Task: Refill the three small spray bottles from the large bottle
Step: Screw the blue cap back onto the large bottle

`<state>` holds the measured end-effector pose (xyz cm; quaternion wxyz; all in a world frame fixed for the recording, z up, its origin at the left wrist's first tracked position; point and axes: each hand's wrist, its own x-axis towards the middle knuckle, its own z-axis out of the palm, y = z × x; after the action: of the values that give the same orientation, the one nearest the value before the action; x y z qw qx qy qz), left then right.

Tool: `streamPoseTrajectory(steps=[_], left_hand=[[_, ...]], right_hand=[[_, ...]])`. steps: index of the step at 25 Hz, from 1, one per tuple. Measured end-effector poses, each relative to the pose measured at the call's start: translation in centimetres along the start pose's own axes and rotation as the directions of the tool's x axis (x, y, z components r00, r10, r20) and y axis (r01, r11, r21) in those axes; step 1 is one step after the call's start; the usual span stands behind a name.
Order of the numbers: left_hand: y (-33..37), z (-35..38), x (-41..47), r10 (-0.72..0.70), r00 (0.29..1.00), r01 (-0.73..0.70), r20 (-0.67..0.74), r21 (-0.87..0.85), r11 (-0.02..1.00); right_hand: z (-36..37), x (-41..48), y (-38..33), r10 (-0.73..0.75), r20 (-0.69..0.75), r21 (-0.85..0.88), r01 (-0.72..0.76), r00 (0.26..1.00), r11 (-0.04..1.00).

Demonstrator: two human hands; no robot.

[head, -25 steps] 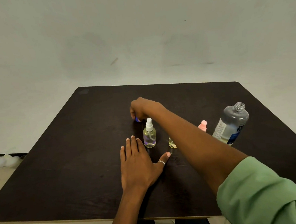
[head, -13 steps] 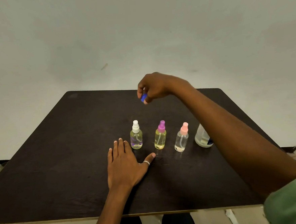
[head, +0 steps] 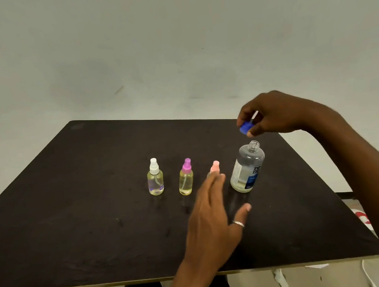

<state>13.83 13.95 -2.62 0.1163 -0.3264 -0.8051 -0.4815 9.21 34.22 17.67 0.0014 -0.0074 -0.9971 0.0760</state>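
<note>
head: single wide-angle view, worn by the person | faces forward and down over the table [head: 81, 207]; wall [head: 177, 43] beyond | near; table's front edge at bottom

Uncapped upright large bottle [head: 247, 173] beside sprayers [head: 186, 179]

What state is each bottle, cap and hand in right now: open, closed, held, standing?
Large bottle: upright, uncapped.
Blue cap: pinched by right hand above large bottle.
White-topped spray bottle: upright, top on.
Purple-topped spray bottle: upright, top on.
Pink-topped spray bottle: top on, partly hidden behind left hand.
Left hand: open, holding nothing.
</note>
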Motion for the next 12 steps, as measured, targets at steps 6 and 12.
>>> streamPoseTrajectory(steps=[6, 12], left_hand=[[3.0, 7.9, 2.5, -0.197, 0.966, 0.229, 0.168, -0.198, 0.953], [0.6, 10.4, 5.7, -0.358, 0.925, 0.38, 0.131, -0.261, 0.887]], right_hand=[[1.5, -0.7, 2.4, -0.005, 0.017, 0.012, 0.005, 1.0, 1.0], [2.6, -0.4, 3.6, -0.035, 0.012, 0.014, 0.035, 0.999, 0.999]])
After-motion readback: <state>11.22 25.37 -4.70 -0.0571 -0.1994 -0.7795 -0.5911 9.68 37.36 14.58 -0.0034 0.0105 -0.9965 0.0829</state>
